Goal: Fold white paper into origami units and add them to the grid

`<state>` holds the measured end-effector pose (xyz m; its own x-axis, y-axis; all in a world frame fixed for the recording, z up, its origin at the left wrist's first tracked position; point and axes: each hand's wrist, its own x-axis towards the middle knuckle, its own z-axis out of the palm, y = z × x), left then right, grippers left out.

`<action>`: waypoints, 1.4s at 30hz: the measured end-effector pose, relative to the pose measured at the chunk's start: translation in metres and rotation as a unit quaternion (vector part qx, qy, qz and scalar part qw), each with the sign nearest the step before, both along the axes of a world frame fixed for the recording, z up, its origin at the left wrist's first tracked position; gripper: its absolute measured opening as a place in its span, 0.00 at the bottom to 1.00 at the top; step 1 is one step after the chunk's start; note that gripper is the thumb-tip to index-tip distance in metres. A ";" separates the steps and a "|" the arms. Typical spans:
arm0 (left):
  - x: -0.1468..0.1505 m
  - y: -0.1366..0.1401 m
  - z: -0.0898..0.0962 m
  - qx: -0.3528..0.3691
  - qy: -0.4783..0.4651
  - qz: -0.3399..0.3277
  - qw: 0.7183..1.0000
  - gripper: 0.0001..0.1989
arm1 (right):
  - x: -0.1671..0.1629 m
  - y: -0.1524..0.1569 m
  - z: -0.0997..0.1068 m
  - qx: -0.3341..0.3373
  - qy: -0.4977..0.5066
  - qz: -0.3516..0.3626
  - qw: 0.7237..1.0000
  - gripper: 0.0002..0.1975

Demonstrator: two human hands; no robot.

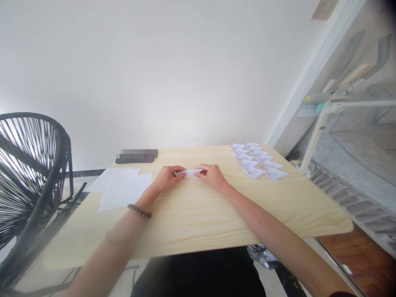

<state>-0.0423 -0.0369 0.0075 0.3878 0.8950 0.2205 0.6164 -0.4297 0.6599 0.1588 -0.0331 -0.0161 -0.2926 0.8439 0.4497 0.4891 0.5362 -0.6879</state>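
A small folded piece of white paper [189, 172] is held level above the middle of the wooden table [198, 222]. My left hand [167, 177] pinches its left end between thumb and fingers. At the other end, my right hand [212, 175] grips it the same way. Fingertips hide both ends, so the full folded shape cannot be made out. Flat white sheets [126, 192] lie overlapping to the left of my left hand. Several folded white paper boats [252, 172] stand in two rows at the back right, apart from my right hand.
A dark box-like object [136, 156], partly blurred out, lies at the table's back left. A black woven chair [58, 144] stands beyond the left edge. The white wall [185, 82] rises behind the table. Beyond the right side is a white metal frame [318, 132].
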 end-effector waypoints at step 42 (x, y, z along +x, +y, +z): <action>0.002 0.002 -0.004 0.013 0.016 0.015 1.000 0.15 | -0.001 -0.001 0.000 -0.002 -0.004 -0.024 1.000 0.07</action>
<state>-0.0407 -0.0354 0.0038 0.3689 0.9000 0.2323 0.6496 -0.4284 0.6281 0.1575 -0.0342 -0.0158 -0.2556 0.8591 0.4435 0.5192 0.5089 -0.6866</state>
